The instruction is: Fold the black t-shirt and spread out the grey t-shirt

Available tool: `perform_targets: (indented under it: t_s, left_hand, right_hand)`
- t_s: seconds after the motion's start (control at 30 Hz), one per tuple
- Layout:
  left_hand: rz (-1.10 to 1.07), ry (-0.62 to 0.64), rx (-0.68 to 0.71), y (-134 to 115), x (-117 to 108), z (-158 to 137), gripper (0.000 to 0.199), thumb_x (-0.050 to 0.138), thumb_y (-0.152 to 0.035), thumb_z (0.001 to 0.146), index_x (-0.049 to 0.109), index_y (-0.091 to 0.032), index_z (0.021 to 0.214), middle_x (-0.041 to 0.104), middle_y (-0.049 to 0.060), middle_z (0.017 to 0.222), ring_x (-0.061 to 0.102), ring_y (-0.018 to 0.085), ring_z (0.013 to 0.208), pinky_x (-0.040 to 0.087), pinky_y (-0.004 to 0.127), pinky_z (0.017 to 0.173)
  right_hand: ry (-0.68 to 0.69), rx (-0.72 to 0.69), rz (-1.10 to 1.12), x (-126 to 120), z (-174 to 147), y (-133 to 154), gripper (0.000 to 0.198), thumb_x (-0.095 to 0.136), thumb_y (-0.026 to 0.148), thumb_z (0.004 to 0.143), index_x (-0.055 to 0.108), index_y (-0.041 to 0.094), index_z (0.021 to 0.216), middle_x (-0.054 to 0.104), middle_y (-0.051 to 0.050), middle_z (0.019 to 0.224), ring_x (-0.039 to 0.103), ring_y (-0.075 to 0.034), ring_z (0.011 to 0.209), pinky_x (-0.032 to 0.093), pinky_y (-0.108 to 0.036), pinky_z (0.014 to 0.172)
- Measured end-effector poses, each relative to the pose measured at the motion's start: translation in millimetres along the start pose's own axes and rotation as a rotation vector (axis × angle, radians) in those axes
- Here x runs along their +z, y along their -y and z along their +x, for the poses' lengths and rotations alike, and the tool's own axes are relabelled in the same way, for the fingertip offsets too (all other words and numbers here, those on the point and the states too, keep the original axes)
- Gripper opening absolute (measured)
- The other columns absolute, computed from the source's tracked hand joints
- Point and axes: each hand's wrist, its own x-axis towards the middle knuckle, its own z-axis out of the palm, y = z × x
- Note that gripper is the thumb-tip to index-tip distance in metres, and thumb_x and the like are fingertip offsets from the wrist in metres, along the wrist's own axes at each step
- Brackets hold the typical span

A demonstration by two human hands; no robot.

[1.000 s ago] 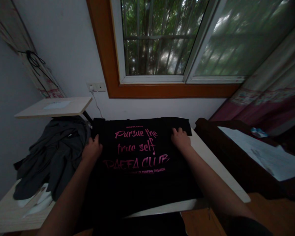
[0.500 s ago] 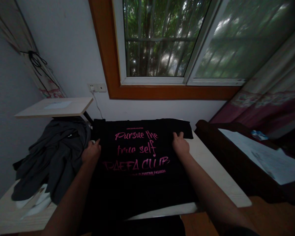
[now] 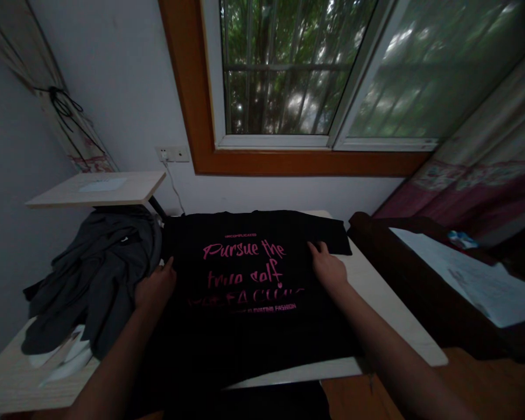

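Observation:
A black T-shirt with pink lettering lies face up across the table, sleeves toward the wall. Its lower lines of print are partly swallowed by a fold. At the shirt's left side, my left hand is closed on the cloth, close to a dark grey garment. My right hand pinches the fabric on the right side, just below the right sleeve. The fingertips of both hands are partly lost against the black cloth.
The crumpled dark grey garment lies on the left under a raised wooden shelf. A pale tabletop shows at the right. Beyond it, a dark brown piece of furniture bears a white sheet. A window is ahead.
Both hands have moved slightly apart and nearer to me with the shirt's sides. The right sleeve has spread further right and down, and the fold now hides more of the lower lettering.

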Motion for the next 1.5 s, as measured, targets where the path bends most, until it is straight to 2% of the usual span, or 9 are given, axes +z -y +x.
perform_targets:
  t_s: [0.23, 0.57, 0.67, 0.77, 0.93, 1.07, 1.27, 1.37, 1.5]
  left_hand:
    - [0.051, 0.105, 0.051, 5, -11, -23, 0.056, 0.03, -0.023, 0.098, 0.045, -0.012, 0.15, 0.073, 0.021, 0.098, 0.073, 0.033, 0.076, 0.057, 0.044, 0.067]
    - [0.088, 0.203, 0.04, 10, -14, -37, 0.056, 0.029, -0.03, 0.1, 0.037, -0.017, 0.154, 0.073, 0.019, 0.097, 0.073, 0.033, 0.077, 0.056, 0.046, 0.07]
    - [0.127, 0.086, 0.044, 8, -20, -39, 0.052, 0.03, -0.033, 0.101, 0.044, -0.021, 0.15, 0.068, 0.019, 0.109, 0.071, 0.032, 0.084, 0.055, 0.041, 0.068]
    - [0.135, -0.09, 0.091, 4, -29, -36, 0.047, 0.034, -0.033, 0.1, 0.056, -0.021, 0.139, 0.061, 0.018, 0.118, 0.064, 0.033, 0.101, 0.054, 0.036, 0.068]
    - [0.034, -0.212, 0.221, -16, -36, -4, 0.043, 0.038, -0.032, 0.099, 0.06, -0.02, 0.134, 0.061, 0.016, 0.115, 0.056, 0.032, 0.109, 0.053, 0.041, 0.083]
    - [-0.103, -0.26, 0.345, -51, -18, 43, 0.045, 0.044, -0.036, 0.098, 0.06, -0.017, 0.136, 0.056, 0.015, 0.14, 0.043, 0.032, 0.138, 0.042, 0.044, 0.109]
    - [-0.228, -0.091, 0.342, -98, 16, 97, 0.059, 0.038, -0.046, 0.1, 0.046, -0.014, 0.149, 0.038, 0.013, 0.159, 0.03, 0.031, 0.149, 0.028, 0.052, 0.12]
    - [-0.237, -0.118, 0.338, -98, 25, 107, 0.06, 0.035, -0.046, 0.101, 0.042, -0.016, 0.152, 0.035, 0.011, 0.161, 0.026, 0.028, 0.151, 0.022, 0.051, 0.123]
    - [-0.243, -0.131, 0.336, -79, 32, 114, 0.059, 0.033, -0.047, 0.101, 0.041, -0.019, 0.152, 0.034, 0.01, 0.161, 0.026, 0.027, 0.151, 0.02, 0.052, 0.123]
  right_hand:
    - [0.021, -0.02, -0.031, 0, -20, -8, 0.058, 0.028, 0.016, 0.1, 0.033, 0.027, 0.156, 0.043, -0.022, 0.148, 0.073, -0.024, 0.081, 0.057, -0.035, 0.065]
    - [0.058, -0.026, -0.057, -1, -37, -12, 0.059, 0.029, 0.014, 0.099, 0.031, 0.026, 0.157, 0.04, -0.022, 0.15, 0.073, -0.023, 0.08, 0.056, -0.035, 0.062]
    - [0.047, -0.04, -0.068, -5, -36, -15, 0.059, 0.03, 0.014, 0.098, 0.034, 0.026, 0.156, 0.048, -0.022, 0.143, 0.071, -0.024, 0.081, 0.055, -0.034, 0.06]
    - [-0.038, -0.071, -0.118, -11, -31, -16, 0.055, 0.033, 0.013, 0.098, 0.044, 0.024, 0.151, 0.058, -0.021, 0.129, 0.065, -0.032, 0.097, 0.054, -0.038, 0.068]
    - [-0.201, -0.175, -0.042, -19, -9, 6, 0.047, 0.036, 0.021, 0.1, 0.051, 0.018, 0.145, 0.058, -0.02, 0.135, 0.055, -0.038, 0.116, 0.051, -0.048, 0.084]
    - [-0.226, -0.38, 0.125, -17, 19, 52, 0.049, 0.042, 0.036, 0.101, 0.05, 0.017, 0.146, 0.046, -0.014, 0.153, 0.036, -0.038, 0.141, 0.042, -0.052, 0.106]
    - [-0.093, -0.542, 0.351, -2, 57, 125, 0.064, 0.037, 0.053, 0.102, 0.041, 0.014, 0.153, 0.027, -0.012, 0.164, 0.024, -0.031, 0.151, 0.026, -0.05, 0.121]
    - [-0.071, -0.53, 0.417, 7, 69, 139, 0.065, 0.032, 0.055, 0.103, 0.039, 0.015, 0.154, 0.029, -0.012, 0.164, 0.024, -0.028, 0.152, 0.021, -0.048, 0.123]
    - [-0.079, -0.453, 0.435, 19, 85, 121, 0.064, 0.031, 0.054, 0.103, 0.04, 0.015, 0.153, 0.031, -0.012, 0.163, 0.026, -0.026, 0.152, 0.02, -0.046, 0.124]
